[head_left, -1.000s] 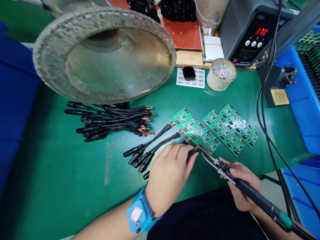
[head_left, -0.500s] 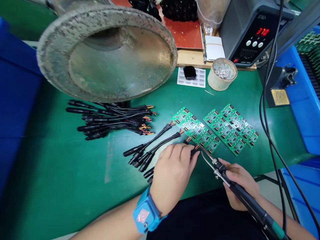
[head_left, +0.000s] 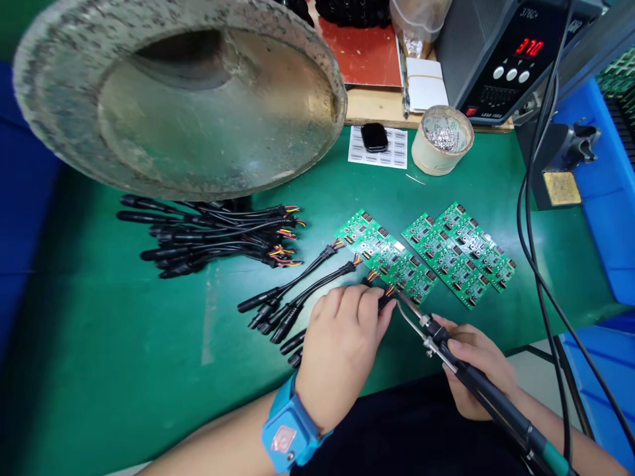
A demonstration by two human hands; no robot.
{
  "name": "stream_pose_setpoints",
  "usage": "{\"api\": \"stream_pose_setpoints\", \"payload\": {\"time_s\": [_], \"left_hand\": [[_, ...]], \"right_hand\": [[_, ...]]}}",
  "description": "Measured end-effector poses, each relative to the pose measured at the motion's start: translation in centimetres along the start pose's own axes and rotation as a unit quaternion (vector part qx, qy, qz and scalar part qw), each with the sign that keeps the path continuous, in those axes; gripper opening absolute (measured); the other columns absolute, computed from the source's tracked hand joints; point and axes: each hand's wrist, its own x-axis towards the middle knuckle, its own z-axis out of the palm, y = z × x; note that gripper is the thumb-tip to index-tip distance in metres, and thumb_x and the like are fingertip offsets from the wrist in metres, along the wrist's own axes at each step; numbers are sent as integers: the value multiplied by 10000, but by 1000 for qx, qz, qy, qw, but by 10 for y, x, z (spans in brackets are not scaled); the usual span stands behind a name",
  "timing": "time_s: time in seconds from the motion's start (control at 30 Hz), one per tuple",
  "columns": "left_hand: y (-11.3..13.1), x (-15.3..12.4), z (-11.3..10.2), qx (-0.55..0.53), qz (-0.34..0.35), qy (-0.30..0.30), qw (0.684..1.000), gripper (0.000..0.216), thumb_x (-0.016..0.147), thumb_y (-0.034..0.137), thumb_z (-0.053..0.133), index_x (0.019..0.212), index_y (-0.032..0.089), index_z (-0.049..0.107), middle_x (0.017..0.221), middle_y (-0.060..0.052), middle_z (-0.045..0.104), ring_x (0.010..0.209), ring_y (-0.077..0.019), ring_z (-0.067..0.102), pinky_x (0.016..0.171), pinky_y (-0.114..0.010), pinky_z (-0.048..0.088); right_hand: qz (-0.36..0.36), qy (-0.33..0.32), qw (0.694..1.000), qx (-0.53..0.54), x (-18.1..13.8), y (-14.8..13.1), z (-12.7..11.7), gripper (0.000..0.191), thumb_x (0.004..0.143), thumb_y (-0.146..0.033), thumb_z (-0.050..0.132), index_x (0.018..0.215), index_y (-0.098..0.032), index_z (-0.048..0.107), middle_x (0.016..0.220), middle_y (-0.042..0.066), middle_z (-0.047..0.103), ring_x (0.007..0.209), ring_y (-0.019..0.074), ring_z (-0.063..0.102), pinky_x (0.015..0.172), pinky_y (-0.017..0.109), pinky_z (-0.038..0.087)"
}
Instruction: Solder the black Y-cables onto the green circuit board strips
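1. Green work surface [head_left: 149, 344] spanned the head view; a soldering station [head_left: 489, 56] displaying 370 stood at upper right.
2. One large, scuffed hood [head_left: 208, 112] filled the upper left, near a cable pile [head_left: 213, 241].
3. Left hand [head_left: 342, 350], fitted with a blue wrist strap [head_left: 288, 431], pinched a black cable [head_left: 385, 301] between thumb and fingers.
4. Right hand [head_left: 489, 360] gripped a soldering iron [head_left: 496, 400]. Its tip sat at the cable's coloured wires; actual contact could not be determined.
5. Circuit board strip [head_left: 387, 256] lay flat at centre, cable wires along its left edge. Further boards [head_left: 449, 261] lay just right.
6. Tape roll [head_left: 439, 155] containing silvery scraps stood beyond the boards.
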Motion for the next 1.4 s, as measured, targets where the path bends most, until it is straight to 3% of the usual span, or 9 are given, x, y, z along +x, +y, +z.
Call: {"api": "stream_pose_setpoints", "payload": {"time_s": [0.23,0.3,0.47,0.63,0.97,1.27,1.4], "left_hand": [[2,1,1,31,5,-1,999,174,855,277,553,869,109,595,752,-87,629,688,-233,554,600,-367,456],[1,1,1,35,5,-1,999,174,859,279,547,864,112,593,748,-85,627,686,-233,550,595,-363,450],[0,1,1,29,6,6,1000,183,854,285,557,867,106,593,750,-82,630,694,-232,548,605,-361,447],[-1,1,1,13,4,1,1000,163,855,282,557,860,124,598,746,-73,628,697,-221,554,620,-358,457],[-7,3,1,-90,4,-17,996,171,881,262,520,882,135,634,778,-71,634,736,-208,571,692,-368,489],[-1,5,2,-31,-12,-9,999,159,844,278,556,797,139,616,646,-42,589,632,-199,541,609,-343,459],[-1,7,3,-20,-12,-4,1000,155,839,280,546,789,150,614,620,-33,578,611,-187,536,600,-324,450]], "right_hand": [[12,3,1000,21,-1,-1,1,496,811,-93,513,1287,-212,442,779,51,604,707,205,647,767,474,597],[28,35,998,40,-3,-1,2,462,814,-93,512,1258,-214,473,796,45,597,698,186,629,781,484,592],[101,148,982,53,7,-3,6,377,791,-28,541,1114,-221,569,819,32,616,720,157,616,685,360,582],[187,157,966,78,24,1,12,303,781,-45,593,1027,-222,597,861,41,630,766,167,632,667,326,556],[157,102,980,69,14,9,16,334,800,-70,573,1088,-239,592,899,43,630,803,180,635,677,345,538],[162,106,978,83,15,5,11,331,793,-53,576,1079,-219,590,881,48,630,773,169,643,680,337,558],[109,126,982,90,12,-1,0,305,805,-54,551,1063,-208,600,804,41,645,754,176,660,682,353,594]]}}
